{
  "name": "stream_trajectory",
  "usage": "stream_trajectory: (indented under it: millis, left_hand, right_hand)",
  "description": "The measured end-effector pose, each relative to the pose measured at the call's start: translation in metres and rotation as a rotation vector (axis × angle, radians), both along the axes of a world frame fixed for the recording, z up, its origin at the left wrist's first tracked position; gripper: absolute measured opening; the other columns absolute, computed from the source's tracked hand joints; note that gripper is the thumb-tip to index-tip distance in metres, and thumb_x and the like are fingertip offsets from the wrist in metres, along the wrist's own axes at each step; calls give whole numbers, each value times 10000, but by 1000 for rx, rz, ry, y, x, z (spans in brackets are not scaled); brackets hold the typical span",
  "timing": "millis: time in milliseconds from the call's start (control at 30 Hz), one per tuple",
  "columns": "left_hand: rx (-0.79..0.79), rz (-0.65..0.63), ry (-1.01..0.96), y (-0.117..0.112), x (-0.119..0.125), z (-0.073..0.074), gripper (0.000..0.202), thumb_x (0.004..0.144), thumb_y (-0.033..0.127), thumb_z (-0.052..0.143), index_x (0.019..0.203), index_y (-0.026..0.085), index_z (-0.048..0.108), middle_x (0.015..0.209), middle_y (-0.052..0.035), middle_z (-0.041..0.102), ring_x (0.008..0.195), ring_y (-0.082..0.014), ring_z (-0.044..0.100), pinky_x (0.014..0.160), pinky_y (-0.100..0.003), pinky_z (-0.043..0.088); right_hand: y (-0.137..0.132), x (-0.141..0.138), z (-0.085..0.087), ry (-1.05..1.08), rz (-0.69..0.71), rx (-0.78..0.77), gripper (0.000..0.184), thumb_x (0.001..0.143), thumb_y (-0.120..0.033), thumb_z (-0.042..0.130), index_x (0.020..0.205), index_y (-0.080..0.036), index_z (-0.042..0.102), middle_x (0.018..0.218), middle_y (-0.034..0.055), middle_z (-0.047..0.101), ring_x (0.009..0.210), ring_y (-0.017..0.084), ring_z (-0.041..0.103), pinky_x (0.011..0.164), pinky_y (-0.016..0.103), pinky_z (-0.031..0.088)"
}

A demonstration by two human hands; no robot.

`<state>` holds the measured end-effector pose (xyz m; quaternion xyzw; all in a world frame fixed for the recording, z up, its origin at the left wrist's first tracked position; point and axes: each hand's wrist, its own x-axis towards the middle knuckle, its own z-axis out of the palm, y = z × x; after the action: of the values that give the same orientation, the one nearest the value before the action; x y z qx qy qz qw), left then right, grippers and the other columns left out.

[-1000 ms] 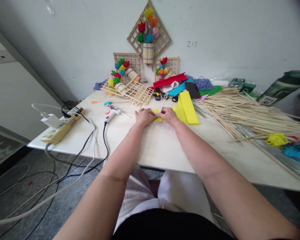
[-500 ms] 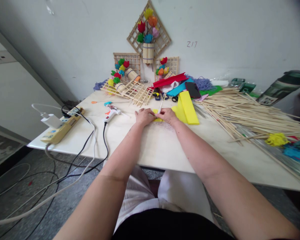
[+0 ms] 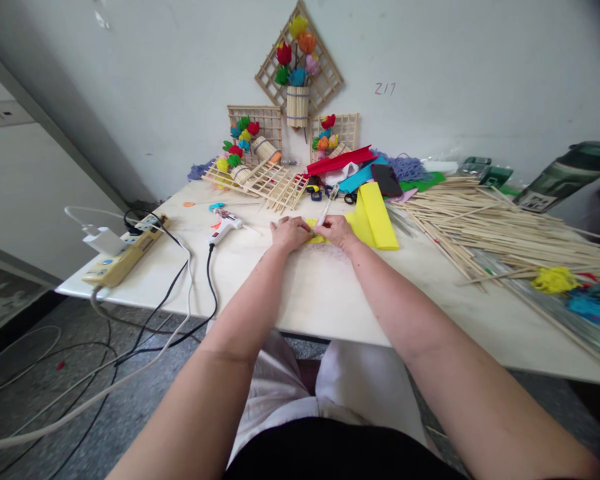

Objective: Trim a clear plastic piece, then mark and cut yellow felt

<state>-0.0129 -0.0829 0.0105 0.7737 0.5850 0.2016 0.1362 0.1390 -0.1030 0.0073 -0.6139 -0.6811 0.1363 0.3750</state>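
My left hand and my right hand meet at the middle of the white table, fingers curled and pinched together on a small yellow piece of foam. A thin pale stick rises from between my fingers, slanting away towards the wall. Most of the yellow piece is hidden under my fingers. A folded yellow foam sheet lies just right of my right hand.
A glue gun lies left of my hands, its black cord running off the table edge. A power strip sits at the left corner. Several long wooden sticks cover the right side. Lattice frames with foam flowers, scissors and coloured sheets stand along the wall.
My hands stay in the same spot; the fingers shift only slightly on the yellow piece and the stick.
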Motion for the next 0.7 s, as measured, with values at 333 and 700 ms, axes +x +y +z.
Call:
stream_trajectory:
  millis: [333, 700]
  left_hand:
    - [-90, -72, 43, -1, -7, 10, 270, 681, 465, 618, 928, 362, 654, 1296, 64, 521, 1292, -286, 300, 1047, -573, 87]
    - [-101, -72, 29, -1, -8, 10, 277, 683, 441, 608, 944, 363, 657, 1340, 72, 477, 1299, -286, 290, 1050, -576, 63]
  right_hand:
    - [-6, -1, 6, -62, 20, -46, 241, 684, -330, 645, 806, -140, 728, 701, 39, 690, 678, 168, 611, 559, 217, 410]
    - [-8, -1, 8, -104, 30, -37, 244, 696, -334, 630, 812, -140, 722, 707, 45, 687, 665, 166, 603, 551, 222, 403]
